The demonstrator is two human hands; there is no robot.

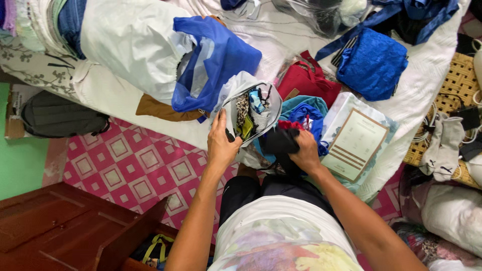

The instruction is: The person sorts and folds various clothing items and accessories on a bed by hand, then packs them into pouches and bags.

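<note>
Standing at the edge of a bed covered in a white sheet, the person works over a small grey pouch stuffed with rolled cloth pieces. The left hand has its grip pinched on the pouch's near rim, holding the mouth agape. The right hand has its grip pressed around a bundle of black cloth, just beside the pouch opening. Behind the pouch lie a blue bag, a red bag and a blue lace-patterned pouch. A flat packaged item rests right of the hands. Below, pink patterned floor tiles show.
</note>
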